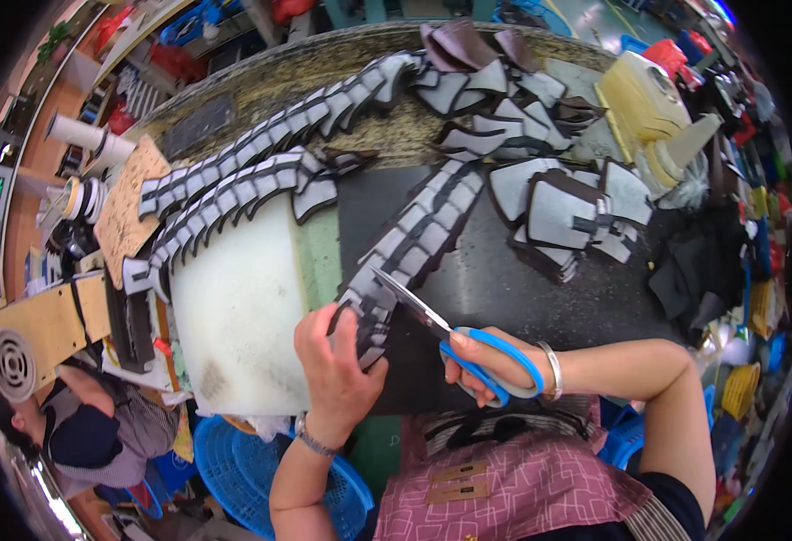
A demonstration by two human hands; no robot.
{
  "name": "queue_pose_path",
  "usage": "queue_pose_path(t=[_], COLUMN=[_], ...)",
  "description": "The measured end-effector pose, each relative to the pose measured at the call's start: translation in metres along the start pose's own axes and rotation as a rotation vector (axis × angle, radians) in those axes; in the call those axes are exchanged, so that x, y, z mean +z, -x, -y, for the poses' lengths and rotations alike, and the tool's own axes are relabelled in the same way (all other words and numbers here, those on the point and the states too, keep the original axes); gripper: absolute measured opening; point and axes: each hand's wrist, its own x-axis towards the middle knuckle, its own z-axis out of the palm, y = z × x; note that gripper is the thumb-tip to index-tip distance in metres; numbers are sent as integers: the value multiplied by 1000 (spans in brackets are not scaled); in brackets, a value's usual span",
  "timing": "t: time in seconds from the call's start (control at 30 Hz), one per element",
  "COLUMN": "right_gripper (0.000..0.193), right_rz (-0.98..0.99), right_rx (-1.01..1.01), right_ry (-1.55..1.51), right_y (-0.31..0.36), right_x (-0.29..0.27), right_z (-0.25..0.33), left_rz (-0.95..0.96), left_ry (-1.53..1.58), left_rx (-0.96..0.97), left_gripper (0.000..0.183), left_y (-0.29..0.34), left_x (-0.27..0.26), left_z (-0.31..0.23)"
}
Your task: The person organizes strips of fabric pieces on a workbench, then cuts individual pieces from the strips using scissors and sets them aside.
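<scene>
My right hand (491, 361) holds scissors (419, 308) with blue and grey handles, fingers through the loops. Their blades point up and left, the tips lying over a row of overlapping grey cut pieces (419, 230) with black edges. At the near end of that row, my left hand (337, 356) has its fingers curled round the last pieces. The row slants away across a black work surface (477, 288). Right of the blades, a loose pile of similar grey pieces (563, 212) lies on the black surface. Which piece the blade tips touch, I cannot tell.
Two more rows of overlapping pieces (274, 122) curve across the far left. A white block (238, 307) stands left of my hands. At the far right are a yellowish jug (644, 95) and a nozzle bottle (680, 149). Blue baskets (234, 469) stand below; another person (98, 424) works at left.
</scene>
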Motion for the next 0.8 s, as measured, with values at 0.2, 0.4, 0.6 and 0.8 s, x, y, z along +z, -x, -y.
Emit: queue_pose_path(t=[0.2, 0.4, 0.6, 0.8], right_gripper=[54, 52, 37, 23], right_rz=[-341, -800, -1060, -1237], right_rx=[-751, -1087, -1101, -837], right_ry=[-44, -147, -17, 536], right_y=[58, 98, 112, 118], right_x=[-30, -52, -82, -147], right_z=[-20, -4, -13, 99], left_rz=[17, 90, 592, 491], left_ry=[529, 604, 767, 957], left_rx=[319, 817, 579, 371], left_gripper=[83, 83, 67, 66], left_y=[-106, -256, -269, -268], left_x=[-17, 74, 174, 138], left_z=[-39, -137, -168, -172])
